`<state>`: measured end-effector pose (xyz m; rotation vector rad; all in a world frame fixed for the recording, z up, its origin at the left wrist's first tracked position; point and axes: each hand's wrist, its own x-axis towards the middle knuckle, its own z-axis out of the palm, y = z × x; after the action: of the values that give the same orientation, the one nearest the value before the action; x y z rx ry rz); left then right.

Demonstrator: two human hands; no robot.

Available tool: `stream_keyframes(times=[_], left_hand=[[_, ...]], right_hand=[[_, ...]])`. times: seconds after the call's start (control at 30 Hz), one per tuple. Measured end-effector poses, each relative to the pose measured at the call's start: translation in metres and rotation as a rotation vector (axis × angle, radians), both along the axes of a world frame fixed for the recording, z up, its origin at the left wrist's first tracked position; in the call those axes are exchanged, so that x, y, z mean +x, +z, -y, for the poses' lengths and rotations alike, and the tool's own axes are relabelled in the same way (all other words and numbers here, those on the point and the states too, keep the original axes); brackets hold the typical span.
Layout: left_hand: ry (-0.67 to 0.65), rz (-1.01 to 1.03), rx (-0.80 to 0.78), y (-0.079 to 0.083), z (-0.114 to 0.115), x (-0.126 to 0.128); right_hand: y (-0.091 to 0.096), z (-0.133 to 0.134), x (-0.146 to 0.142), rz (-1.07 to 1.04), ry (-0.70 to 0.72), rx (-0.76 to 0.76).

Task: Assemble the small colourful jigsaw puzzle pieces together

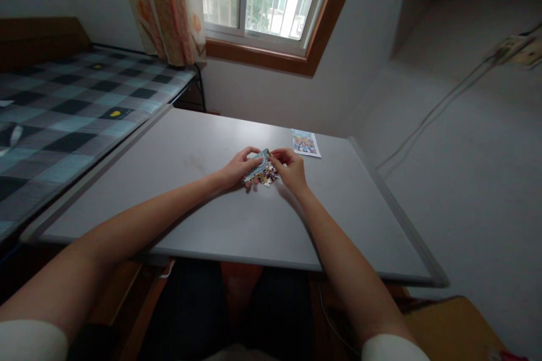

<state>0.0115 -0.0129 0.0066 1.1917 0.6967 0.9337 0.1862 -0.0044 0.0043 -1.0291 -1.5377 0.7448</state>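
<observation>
Both my hands meet over the middle of a grey table (220, 220). My left hand (239, 169) is closed, its fingers pinching a small flat joined piece of jigsaw (259, 162) with a blue-green face. My right hand (290, 169) is closed too, pinching the same piece at its right edge. Under and between the hands lies a small heap of loose jigsaw pieces (266, 176) on the tabletop. A colourful printed card (305, 142) lies flat just beyond my right hand.
A bed with a checked blue-and-black cover (71, 113) runs along the table's left side. White walls close in behind and at the right, with a window (266, 0), a curtain (165, 5) and a cable (436, 107) leading to a wall socket.
</observation>
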Motion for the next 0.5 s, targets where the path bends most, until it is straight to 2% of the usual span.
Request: stream_keyframes(times=[0.27,0.5], left_hand=[[-0.003,0.006,0.015,-0.0007,-0.0003,-0.0007],[0.014,0.019,0.04,-0.0043,-0.0025,0.0002]], right_hand=[[0.0064,0.0071,0.0012,0.193,-0.05,0.055],[0.0041,0.0055,-0.0031,0.079,-0.037,-0.013]])
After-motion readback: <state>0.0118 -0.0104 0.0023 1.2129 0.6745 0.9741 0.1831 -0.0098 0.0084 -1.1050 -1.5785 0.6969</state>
